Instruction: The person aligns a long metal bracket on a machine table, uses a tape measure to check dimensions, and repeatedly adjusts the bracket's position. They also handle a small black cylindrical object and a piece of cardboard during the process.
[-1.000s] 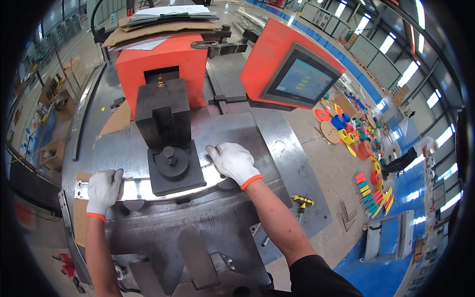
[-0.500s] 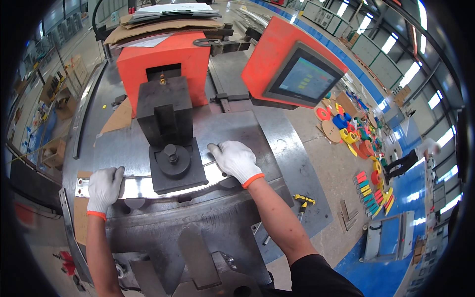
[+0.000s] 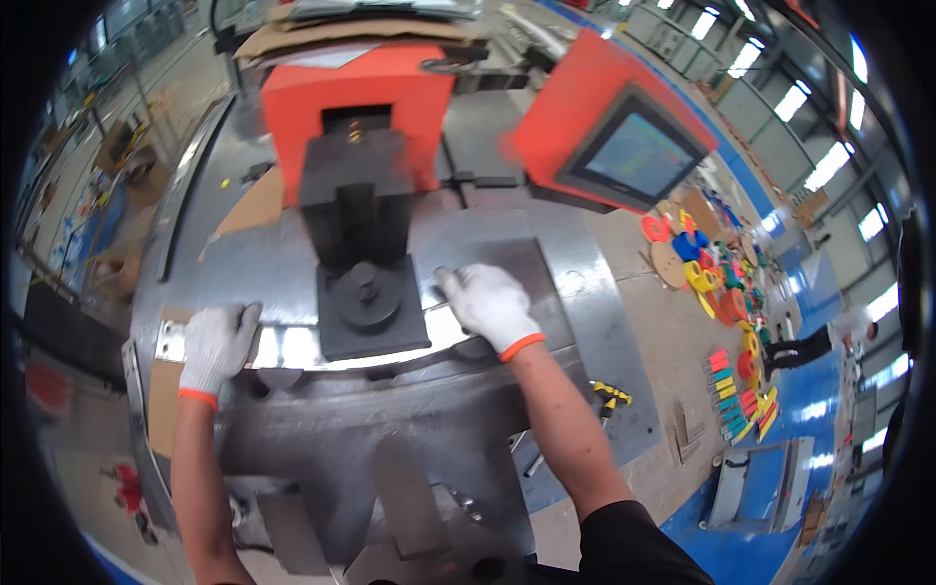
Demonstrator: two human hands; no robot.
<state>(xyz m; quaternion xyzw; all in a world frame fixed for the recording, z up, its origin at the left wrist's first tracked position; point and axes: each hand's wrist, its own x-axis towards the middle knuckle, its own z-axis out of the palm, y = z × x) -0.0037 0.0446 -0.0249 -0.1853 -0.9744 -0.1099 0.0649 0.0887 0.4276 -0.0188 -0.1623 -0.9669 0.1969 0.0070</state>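
Note:
A shiny, slightly curved metal strip (image 3: 297, 348) lies across the steel machine bed, its middle hidden under a black press block with a round bolted disc (image 3: 365, 295). My left hand (image 3: 218, 348), in a white knit glove with an orange cuff, is closed around the strip near its left end, where holes show. On the other side of the disc, my right hand (image 3: 490, 307), gloved the same way, is closed over the strip's right part. Its fingertips are partly hidden and blurred. Dark round stops (image 3: 281, 381) sit along the strip's near edge.
Behind the black press head (image 3: 356, 190) rises a red housing (image 3: 292, 97), with cardboard and papers piled on top. A red-cased screen (image 3: 639, 146) stands at the far right. A yellow-and-black hand tool (image 3: 610, 398) lies at right. Colourful rolls cover the floor beyond, near another person (image 3: 804, 348).
My view has swung left and tilted slightly, so the machine appears farther right and higher, with some blur. Both hands keep their places on the strip.

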